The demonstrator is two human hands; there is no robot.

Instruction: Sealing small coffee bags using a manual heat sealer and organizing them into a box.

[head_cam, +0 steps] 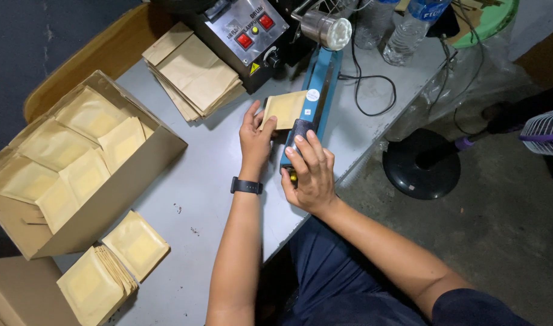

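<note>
My left hand (255, 140) holds a small brown paper pouch (283, 108) by its near edge, with the pouch's far side tucked under the arm of a blue heat sealer (320, 90). A black watch sits on that wrist. My right hand (309, 172) presses down on the sealer's black handle at its near end. The sealer lies along the right part of the grey table (198, 199).
A cardboard box (125, 181) full of filled pouches stands at the left. Loose filled pouches (110, 265) lie in front of it. A stack of flat pouches (195, 72) sits beside a black machine with red buttons (246, 30). Water bottles (409, 27), cables and a fan base (421, 163) are to the right.
</note>
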